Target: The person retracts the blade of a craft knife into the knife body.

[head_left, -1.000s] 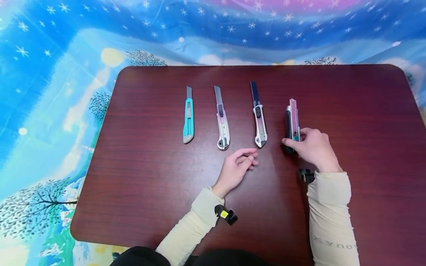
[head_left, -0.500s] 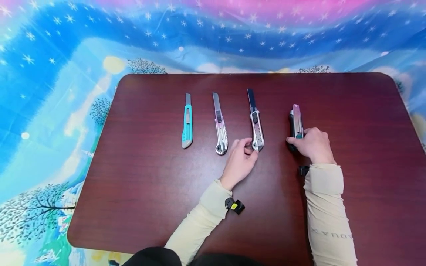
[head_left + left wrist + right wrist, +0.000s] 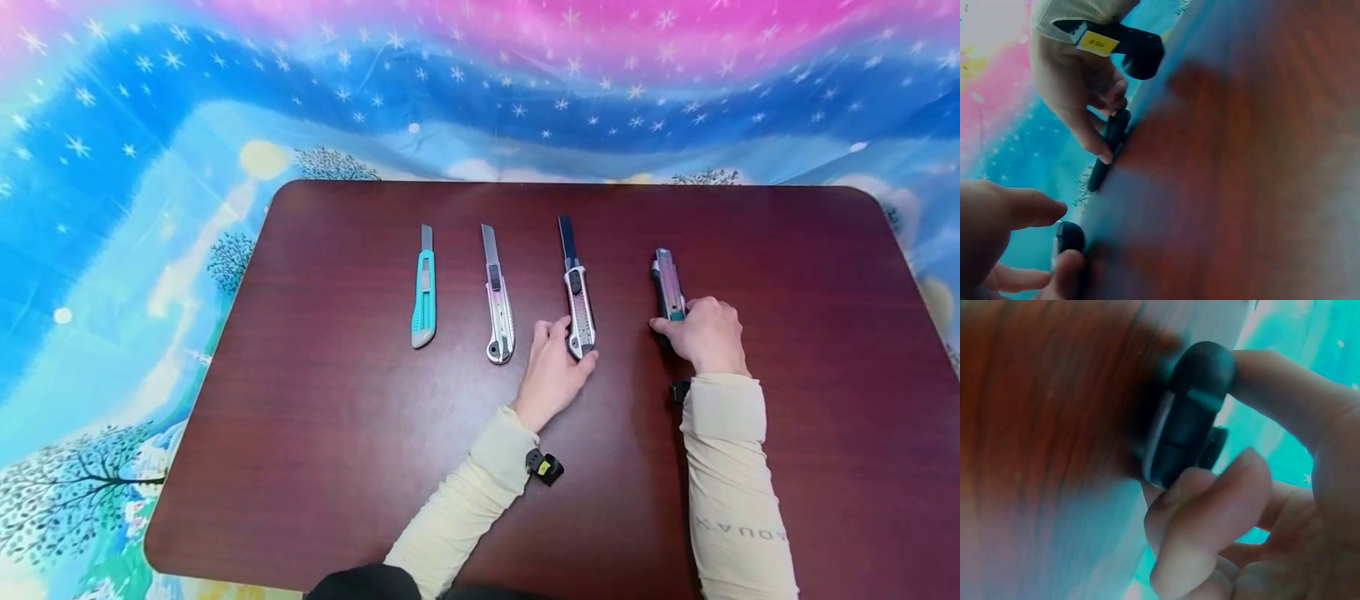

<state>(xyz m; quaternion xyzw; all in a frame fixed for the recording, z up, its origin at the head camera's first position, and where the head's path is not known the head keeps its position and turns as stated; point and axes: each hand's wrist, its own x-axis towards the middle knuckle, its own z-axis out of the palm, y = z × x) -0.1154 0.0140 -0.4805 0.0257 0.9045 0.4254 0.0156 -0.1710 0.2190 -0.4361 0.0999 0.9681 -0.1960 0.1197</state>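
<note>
Four snap-off utility knives would overstate the naming, so: several utility knives lie in a row in the head view. My left hand (image 3: 551, 379) pinches the butt of a silver-and-black utility knife (image 3: 578, 293), fingers on its left side, thumb on its right. That knife's dark blade points away from me. Farther right, my right hand (image 3: 705, 332) grips a black-handled utility knife (image 3: 667, 279) standing on its edge, thumb on the left. In the right wrist view the knife's rounded black end (image 3: 1200, 378) sits between thumb and fingers. No blade shows on it.
A teal utility knife (image 3: 423, 292) and a silver utility knife (image 3: 499, 321), blades extended, lie left of my left hand on the dark wooden table (image 3: 315, 433). A patterned cloth (image 3: 187, 167) hangs behind the far edge.
My left hand has moved right and forward onto the butt of the silver-and-black utility knife. My right hand keeps its grip on the black-handled one. The head view has tilted up.
</note>
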